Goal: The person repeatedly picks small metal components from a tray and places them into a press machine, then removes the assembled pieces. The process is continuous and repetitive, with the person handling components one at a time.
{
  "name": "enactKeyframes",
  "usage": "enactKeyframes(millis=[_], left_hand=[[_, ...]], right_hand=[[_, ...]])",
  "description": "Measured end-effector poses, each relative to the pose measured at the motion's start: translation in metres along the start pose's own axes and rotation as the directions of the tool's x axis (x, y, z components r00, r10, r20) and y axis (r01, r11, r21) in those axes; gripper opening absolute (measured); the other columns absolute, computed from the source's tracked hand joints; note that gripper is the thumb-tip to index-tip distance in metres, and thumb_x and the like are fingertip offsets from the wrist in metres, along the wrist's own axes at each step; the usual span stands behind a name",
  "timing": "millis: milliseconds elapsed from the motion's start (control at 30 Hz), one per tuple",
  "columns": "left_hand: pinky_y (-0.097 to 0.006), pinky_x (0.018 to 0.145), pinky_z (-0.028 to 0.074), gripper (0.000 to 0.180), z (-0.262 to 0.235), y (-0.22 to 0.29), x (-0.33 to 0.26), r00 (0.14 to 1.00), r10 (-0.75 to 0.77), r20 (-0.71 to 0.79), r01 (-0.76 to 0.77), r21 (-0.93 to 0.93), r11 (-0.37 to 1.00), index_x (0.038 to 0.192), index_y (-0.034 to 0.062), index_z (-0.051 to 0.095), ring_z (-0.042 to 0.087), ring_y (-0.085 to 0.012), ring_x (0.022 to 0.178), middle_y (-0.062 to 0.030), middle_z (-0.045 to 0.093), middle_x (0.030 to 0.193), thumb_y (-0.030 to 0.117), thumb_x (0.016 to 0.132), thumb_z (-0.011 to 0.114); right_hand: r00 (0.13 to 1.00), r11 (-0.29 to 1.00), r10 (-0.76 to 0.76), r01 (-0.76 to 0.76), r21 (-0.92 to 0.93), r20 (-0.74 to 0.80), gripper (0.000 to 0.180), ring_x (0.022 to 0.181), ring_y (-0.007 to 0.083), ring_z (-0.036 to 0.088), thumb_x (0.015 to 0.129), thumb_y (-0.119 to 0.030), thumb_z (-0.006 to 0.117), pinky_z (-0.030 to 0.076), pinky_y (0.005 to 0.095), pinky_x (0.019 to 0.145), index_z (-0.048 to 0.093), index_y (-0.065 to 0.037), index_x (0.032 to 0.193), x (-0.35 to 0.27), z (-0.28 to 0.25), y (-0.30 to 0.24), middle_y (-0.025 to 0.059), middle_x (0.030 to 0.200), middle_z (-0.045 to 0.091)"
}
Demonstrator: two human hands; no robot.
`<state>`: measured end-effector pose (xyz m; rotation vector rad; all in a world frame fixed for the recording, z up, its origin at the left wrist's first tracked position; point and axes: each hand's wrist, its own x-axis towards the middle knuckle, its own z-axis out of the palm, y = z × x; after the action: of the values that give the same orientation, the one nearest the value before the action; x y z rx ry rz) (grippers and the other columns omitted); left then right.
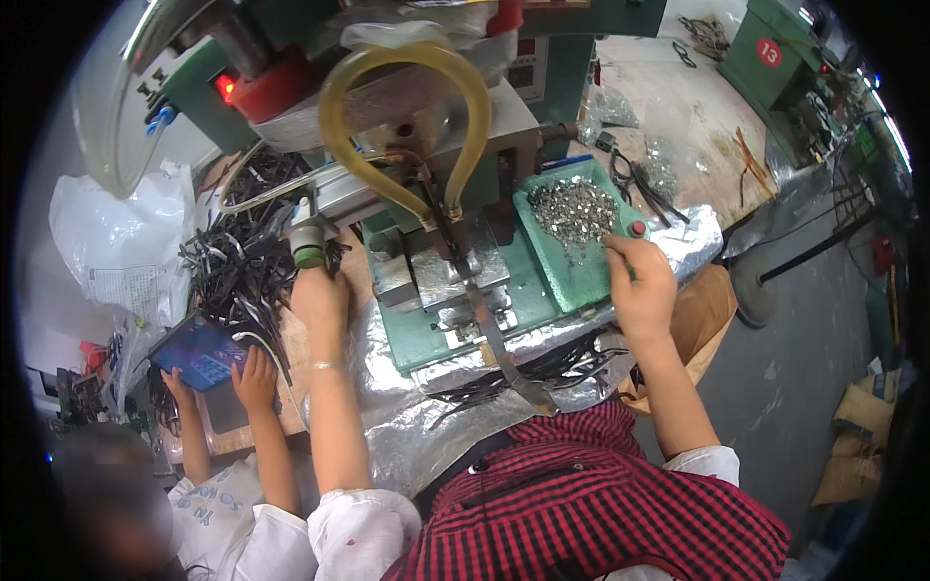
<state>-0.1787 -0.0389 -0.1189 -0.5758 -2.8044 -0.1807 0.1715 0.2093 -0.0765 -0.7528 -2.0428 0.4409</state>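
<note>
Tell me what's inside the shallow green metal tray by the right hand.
The shallow green metal tray holds a heap of small shiny metal pieces; the tray floor beneath the heap is covered.

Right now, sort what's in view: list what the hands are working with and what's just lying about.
In use:
left hand at black strips
right hand at green tray of metal bits
green press

Lying about:
white bag
phone in another person's hands
second machine

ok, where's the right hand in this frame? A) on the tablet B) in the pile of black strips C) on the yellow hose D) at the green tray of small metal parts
D: the right hand sits at the near edge of the green tray, fingertips by the heap of small metal parts.
</note>
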Motion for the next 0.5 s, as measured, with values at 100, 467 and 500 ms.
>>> enactKeyframes(millis=[100,467,500], left_hand=[[-0.042,0.077,0.057,0.032,-0.007,-0.048,-0.015,0.984,0.154,0.085,-0.151,-0.048,0.987,0.095,0.0017,0.077,0.074,-0.0369,0.083,-0.019,0.076,0.094,0.031,0.084,0.076],[-0.02,0.056,0.037,0.029,-0.07,-0.029,-0.056,1.0,0.0,0.017,0.016,-0.933,0.361,0.085,0.0061,0.061,0.053,-0.0021,0.065,-0.0008,0.067,0.079,0.023,0.109,0.058],[-0.02,0.055,0.036,0.03,-0.067,-0.027,-0.055,1.0,-0.026,0.009,0.017,-0.942,0.334,0.085,0.0062,0.061,0.051,-0.0021,0.063,0.0002,0.065,0.077,0.024,0.109,0.059]], right_hand=[[0.997,0.996,0.081,-0.081,0.03,0.012,0.012,0.085,0.0325,0.069,0.086,-0.001,0.07,0.053,0.0412,0.079,0.076,-0.003,0.097,-0.007,-0.021,0.01,0.0136,0.09,0.073],[0.897,0.656,0.295,-0.441,0.612,0.331,0.018,0.091,0.0221,0.071,0.091,0.0,0.064,0.054,0.0331,0.085,0.074,-0.001,0.106,0.02,0.015,-0.04,0.0127,0.099,0.075],[0.932,0.643,0.221,-0.361,0.676,0.287,0.017,0.092,0.0227,0.072,0.091,0.001,0.064,0.054,0.0331,0.085,0.074,-0.001,0.105,0.028,0.019,-0.058,0.0131,0.099,0.075]])
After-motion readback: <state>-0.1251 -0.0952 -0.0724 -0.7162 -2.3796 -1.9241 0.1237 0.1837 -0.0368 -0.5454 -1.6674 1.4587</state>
